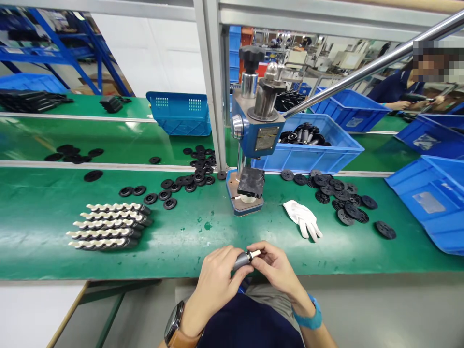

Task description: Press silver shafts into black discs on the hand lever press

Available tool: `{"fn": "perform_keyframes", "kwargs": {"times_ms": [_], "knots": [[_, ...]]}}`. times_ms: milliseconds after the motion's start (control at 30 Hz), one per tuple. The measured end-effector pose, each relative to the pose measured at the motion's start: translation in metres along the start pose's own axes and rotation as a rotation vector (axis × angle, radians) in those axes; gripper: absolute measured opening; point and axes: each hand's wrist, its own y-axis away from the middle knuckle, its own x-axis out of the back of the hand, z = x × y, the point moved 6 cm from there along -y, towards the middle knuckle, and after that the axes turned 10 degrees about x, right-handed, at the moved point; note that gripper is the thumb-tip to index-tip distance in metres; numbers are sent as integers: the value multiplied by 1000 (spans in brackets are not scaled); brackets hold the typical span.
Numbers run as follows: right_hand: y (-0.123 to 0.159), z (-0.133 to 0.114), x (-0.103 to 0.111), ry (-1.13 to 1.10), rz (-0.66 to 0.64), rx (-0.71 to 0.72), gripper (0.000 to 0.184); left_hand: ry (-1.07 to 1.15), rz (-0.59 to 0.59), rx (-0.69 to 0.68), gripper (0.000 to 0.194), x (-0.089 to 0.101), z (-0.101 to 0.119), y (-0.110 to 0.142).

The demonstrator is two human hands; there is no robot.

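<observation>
A dark grey cylinder [242, 261] with a black collar and a white shaft sticking out lies across both hands at the table's front edge. Wrapped round its body is my left hand [219, 273], closed on it. The fingers of my right hand [271, 266] close round the collar and the white shaft at the other end. Beyond the hands stands a blue hand press [259, 130], a black block [251, 182] above its base. A white glove [302, 220] rests to the right of the press.
Rows of dark cylinders with cream tips [108, 224] stand at left. Black discs lie in groups left [170, 203] and right [342, 193] of the press. Blue bins [311, 157] line the back and right. The long press lever [362, 65] slants up rightward. A person [395, 92] sits beyond.
</observation>
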Motion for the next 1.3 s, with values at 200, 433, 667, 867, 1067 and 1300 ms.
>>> {"fn": "perform_keyframes", "kwargs": {"times_ms": [200,433,667,867,1067,1300], "knots": [[1,1,6,16,-11,-2,38,-48,-43,-6,12,-4,6,-1],[3,1,10,20,-3,-1,35,-59,-99,9,10,-8,8,-2],[4,6,9,-78,17,-58,39,-126,-44,-93,14,-6,16,-1],[5,7,6,-98,-29,-108,37,-187,-28,-160,17,-9,18,1],[5,0,10,-9,-79,-93,35,-169,-46,-177,16,-11,17,1],[2,-6,12,88,-57,18,27,-127,55,-251,22,-10,19,-1]]}}
